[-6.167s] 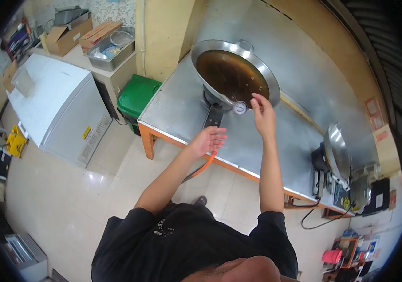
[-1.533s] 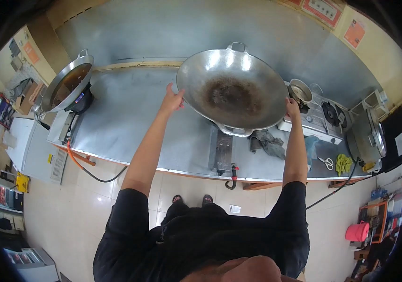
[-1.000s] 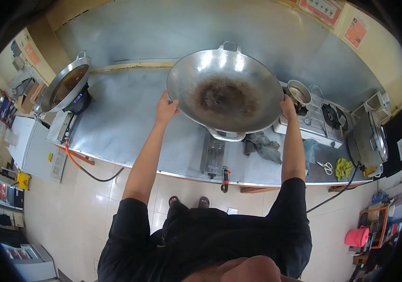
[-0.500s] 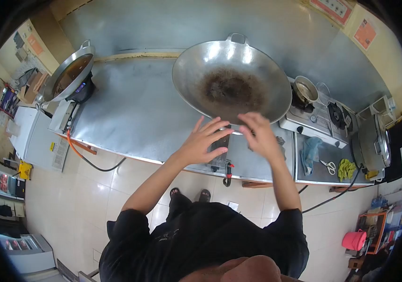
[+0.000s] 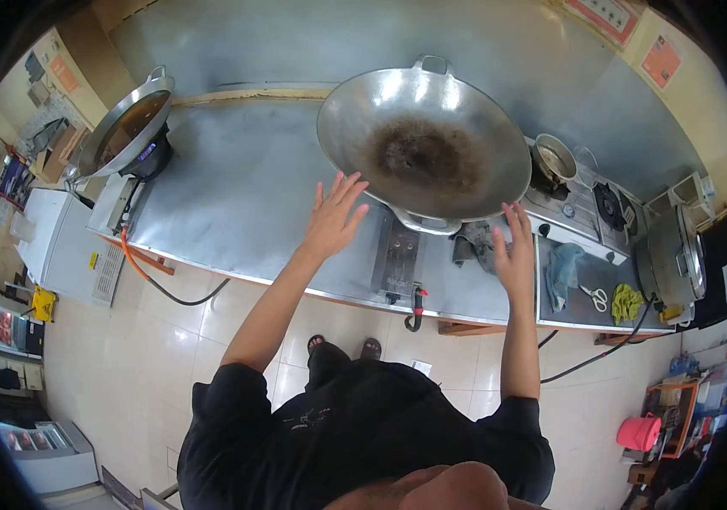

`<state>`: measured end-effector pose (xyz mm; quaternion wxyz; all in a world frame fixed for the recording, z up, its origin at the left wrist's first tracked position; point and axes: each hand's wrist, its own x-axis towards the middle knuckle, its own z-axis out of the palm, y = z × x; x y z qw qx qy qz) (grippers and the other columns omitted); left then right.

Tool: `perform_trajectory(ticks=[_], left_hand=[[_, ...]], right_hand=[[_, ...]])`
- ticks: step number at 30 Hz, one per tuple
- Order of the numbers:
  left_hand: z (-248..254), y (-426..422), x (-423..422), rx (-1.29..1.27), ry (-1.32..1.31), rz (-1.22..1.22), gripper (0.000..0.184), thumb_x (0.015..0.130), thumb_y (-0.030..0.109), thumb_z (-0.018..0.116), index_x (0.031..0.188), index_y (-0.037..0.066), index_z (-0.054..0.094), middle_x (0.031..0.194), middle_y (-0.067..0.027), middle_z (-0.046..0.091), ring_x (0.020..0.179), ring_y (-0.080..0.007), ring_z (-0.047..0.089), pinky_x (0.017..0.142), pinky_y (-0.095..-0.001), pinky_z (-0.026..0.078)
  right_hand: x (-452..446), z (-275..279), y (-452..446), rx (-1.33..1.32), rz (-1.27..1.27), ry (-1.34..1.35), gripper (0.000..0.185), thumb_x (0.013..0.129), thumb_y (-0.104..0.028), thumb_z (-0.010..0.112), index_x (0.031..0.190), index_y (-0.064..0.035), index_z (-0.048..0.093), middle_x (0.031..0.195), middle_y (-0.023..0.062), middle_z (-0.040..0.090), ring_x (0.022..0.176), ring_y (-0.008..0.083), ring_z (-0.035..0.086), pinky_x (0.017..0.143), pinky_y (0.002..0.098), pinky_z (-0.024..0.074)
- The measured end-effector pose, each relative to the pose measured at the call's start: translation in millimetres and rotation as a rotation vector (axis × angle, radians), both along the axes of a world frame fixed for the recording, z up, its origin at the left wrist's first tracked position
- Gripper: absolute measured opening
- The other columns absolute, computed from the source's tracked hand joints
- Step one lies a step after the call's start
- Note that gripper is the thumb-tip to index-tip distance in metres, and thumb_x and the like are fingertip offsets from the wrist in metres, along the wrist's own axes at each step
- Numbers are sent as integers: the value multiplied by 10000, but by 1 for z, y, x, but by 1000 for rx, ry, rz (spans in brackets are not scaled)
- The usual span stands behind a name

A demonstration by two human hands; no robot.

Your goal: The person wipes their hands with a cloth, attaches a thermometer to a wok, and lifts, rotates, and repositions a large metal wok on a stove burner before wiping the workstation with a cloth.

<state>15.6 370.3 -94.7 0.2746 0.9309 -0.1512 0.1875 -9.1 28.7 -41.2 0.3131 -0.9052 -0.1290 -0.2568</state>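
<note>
A large metal wok with a browned, scorched bottom sits over a gas burner at the middle of the counter. Its near handle points toward me. My left hand hovers by the wok's lower left rim, fingers spread and holding nothing. By the lower right rim is my right hand, its fingers stretched out with nothing in them. Whether the fingertips of either hand touch the rim I cannot tell. A dark grey cloth lies beneath the wok's edge, between the handle and my right hand.
Another wok with brown liquid stands on a burner at the left. On the right are a gas stove with a small pot, a blue cloth, scissors, a yellow-green cloth and a lidded pot.
My hands have moved apart from in front of the wok's near handle, the left one leftward, the right one rightward. The near handle and burner now show more fully.
</note>
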Motion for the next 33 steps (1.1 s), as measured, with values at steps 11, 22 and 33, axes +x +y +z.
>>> perform_trajectory(ticks=[11,22,33], left_hand=[[-20,8,27,-94,-237,49,340,879,152,537,1216,117,569,1319,-99,512,1288,-289,408,1082,-502,243],[-24,21,27,-98,-282,82,493,761,13,501,1242,117,526,1342,-53,484,1275,-281,415,1077,-495,255],[-25,17,27,-73,-255,126,566,723,-5,479,1268,146,504,1351,-25,477,1286,-279,398,1088,-498,225]], right_hand=[[57,-82,-47,883,-100,561,503,925,-367,543,1308,-53,457,931,99,613,650,124,587,579,250,482],[41,-65,-19,245,-148,-113,496,864,-17,505,1346,-99,424,1263,160,459,1082,278,513,833,334,467],[34,-70,-23,-53,-106,-102,616,742,39,504,1332,-129,451,1421,125,380,1165,358,471,950,412,389]])
